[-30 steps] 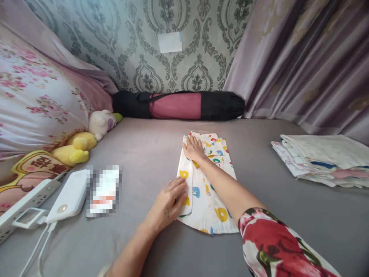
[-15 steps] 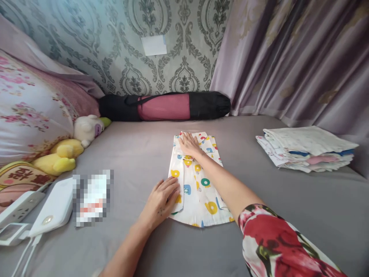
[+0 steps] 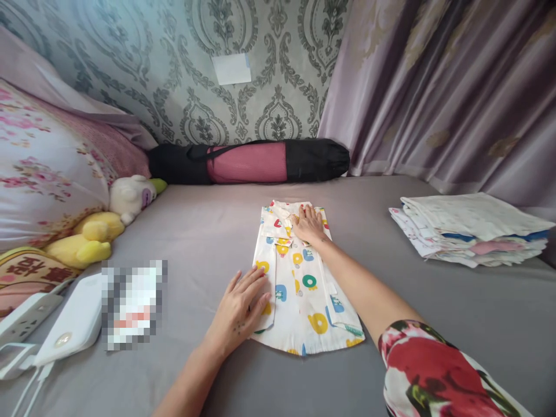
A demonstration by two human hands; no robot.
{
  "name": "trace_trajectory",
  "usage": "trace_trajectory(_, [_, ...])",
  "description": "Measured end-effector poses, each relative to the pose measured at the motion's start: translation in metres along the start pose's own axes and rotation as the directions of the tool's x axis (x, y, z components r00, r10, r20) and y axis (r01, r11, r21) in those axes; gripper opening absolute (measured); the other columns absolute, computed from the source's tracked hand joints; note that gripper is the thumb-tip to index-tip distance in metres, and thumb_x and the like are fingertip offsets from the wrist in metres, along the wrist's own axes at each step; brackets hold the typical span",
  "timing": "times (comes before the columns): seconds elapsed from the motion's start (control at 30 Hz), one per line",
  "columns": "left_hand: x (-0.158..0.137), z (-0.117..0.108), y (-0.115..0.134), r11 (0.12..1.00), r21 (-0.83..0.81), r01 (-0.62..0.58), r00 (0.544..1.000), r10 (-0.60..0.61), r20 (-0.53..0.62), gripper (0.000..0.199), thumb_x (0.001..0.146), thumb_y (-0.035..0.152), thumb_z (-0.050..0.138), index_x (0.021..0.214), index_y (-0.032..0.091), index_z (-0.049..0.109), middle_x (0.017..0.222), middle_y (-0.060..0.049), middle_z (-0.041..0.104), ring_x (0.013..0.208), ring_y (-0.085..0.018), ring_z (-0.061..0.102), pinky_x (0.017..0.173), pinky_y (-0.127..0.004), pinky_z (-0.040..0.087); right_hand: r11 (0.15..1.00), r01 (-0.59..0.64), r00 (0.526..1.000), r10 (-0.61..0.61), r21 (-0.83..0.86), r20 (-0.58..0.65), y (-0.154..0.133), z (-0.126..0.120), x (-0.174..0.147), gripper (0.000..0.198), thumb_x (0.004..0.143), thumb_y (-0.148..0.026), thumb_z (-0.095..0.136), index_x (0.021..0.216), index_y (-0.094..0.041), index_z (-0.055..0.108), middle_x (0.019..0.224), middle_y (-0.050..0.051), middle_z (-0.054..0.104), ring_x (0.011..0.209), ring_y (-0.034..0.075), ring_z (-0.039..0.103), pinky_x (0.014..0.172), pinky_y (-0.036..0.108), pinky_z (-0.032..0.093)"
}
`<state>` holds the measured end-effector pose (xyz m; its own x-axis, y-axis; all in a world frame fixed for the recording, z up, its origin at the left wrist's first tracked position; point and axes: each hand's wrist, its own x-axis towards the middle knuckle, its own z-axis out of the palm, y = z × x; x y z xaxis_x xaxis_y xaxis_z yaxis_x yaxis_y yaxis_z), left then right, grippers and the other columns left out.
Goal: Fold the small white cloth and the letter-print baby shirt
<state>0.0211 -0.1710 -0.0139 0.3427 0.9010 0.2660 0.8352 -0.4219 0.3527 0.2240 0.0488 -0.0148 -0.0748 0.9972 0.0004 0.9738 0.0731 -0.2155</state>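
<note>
A white shirt (image 3: 299, 307) printed with colourful letters lies flat on the grey bed sheet (image 3: 195, 231), its sides folded inward and its collar at the far end. On the far right part of it, near the collar, my right hand (image 3: 309, 225) rests flat with fingers stretched out. My left hand (image 3: 244, 304) lies over the near left edge, fingers extended and touching the folded side. Neither hand grips the cloth.
Folded clothes (image 3: 473, 229) are stacked on the right. A rolled mat bag (image 3: 247, 162) lies along the wall. On the left are plush toys (image 3: 93, 231), a white power bank (image 3: 76, 318), a power strip (image 3: 30, 313) with cables, and a blurred packet (image 3: 134, 307).
My right hand has slid to the right across the top of the shirt, uncovering the left of the collar area. My left hand has stayed nearly in place.
</note>
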Motion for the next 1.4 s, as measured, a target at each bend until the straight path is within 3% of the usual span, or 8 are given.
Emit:
trace_trajectory(0.4, [-0.001, -0.008, -0.005, 0.996, -0.048, 0.072, 0.992, -0.077, -0.104, 0.027, 0.099, 0.032, 0.044, 0.118, 0.023, 0.062, 0.135, -0.008, 0.062, 0.132, -0.026, 0.052, 0.112, -0.052, 0.04, 1.0, -0.002, 1.0, 0.002, -0.028, -0.023, 0.0, 0.0, -0.002, 0.063, 0.102, -0.043, 0.016, 0.154, -0.008, 0.029, 0.161, 0.015, 0.024, 0.148, 0.027, 0.017, 0.119, 0.046, 0.01])
trace_trajectory(0.67, [-0.003, -0.006, -0.006, 0.998, -0.042, 0.057, 0.989, -0.062, -0.133, 0.026, 0.1, 0.031, 0.044, 0.118, 0.023, 0.061, 0.133, -0.009, 0.064, 0.131, -0.026, 0.054, 0.11, -0.05, 0.043, 0.996, 0.069, 0.998, -0.069, 0.061, -0.015, -0.021, 0.005, -0.01, 0.062, 0.101, -0.05, 0.015, 0.152, -0.021, 0.036, 0.162, 0.011, 0.022, 0.149, 0.03, 0.013, 0.117, 0.055, 0.009])
trace_trajectory(0.87, [-0.004, -0.007, -0.005, 0.996, -0.055, 0.068, 0.988, -0.075, -0.133, 0.026, 0.1, 0.03, 0.044, 0.117, 0.023, 0.062, 0.132, -0.009, 0.064, 0.13, -0.026, 0.054, 0.109, -0.049, 0.044, 0.998, 0.06, 0.998, -0.06, 0.002, -0.036, -0.027, 0.013, -0.014, 0.063, 0.101, -0.051, 0.017, 0.153, -0.019, 0.033, 0.161, 0.012, 0.023, 0.148, 0.033, 0.014, 0.116, 0.059, 0.009])
trace_trajectory(1.17, [-0.004, -0.004, -0.007, 0.993, -0.105, 0.053, 0.988, -0.068, -0.141, 0.025, 0.099, 0.028, 0.045, 0.117, 0.023, 0.062, 0.131, -0.008, 0.065, 0.13, -0.026, 0.054, 0.109, -0.049, 0.045, 0.999, 0.026, 0.999, -0.027, 0.019, 0.044, -0.03, 0.004, -0.013, 0.063, 0.1, -0.05, 0.022, 0.154, -0.02, 0.03, 0.163, 0.013, 0.017, 0.149, 0.032, 0.01, 0.117, 0.058, 0.006])
trace_trajectory(1.4, [-0.004, -0.004, -0.008, 0.992, -0.11, 0.059, 0.985, -0.077, -0.158, 0.025, 0.098, 0.027, 0.047, 0.117, 0.023, 0.062, 0.129, -0.008, 0.066, 0.128, -0.026, 0.056, 0.107, -0.048, 0.047, 0.979, 0.204, 0.978, -0.204, -0.013, -0.036, -0.053, 0.006, -0.019, 0.061, 0.102, -0.047, 0.02, 0.153, -0.018, 0.033, 0.163, 0.012, 0.018, 0.15, 0.028, 0.01, 0.118, 0.055, 0.001])
